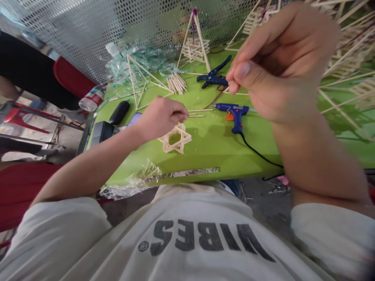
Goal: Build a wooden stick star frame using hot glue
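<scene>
My left hand [164, 117] hung half curled just over the far side of the stick star [184, 137], which lay flat on the green table [202, 146], left of the glue gun [236, 113]; I couldn't tell whether those fingers had hold of anything. My right hand [281, 58] was raised at the right, thumb and fingertips pinched together, with nothing visible between them, though something thin could have been hidden. The gun's red light was lit, so I judged its nozzle hot: a careless leftward reach could have burned me. Its black cable [258, 150] trailed toward the near edge, and a snagging forearm could have dragged the gun. A heavy left wrist might have shifted the star.
</scene>
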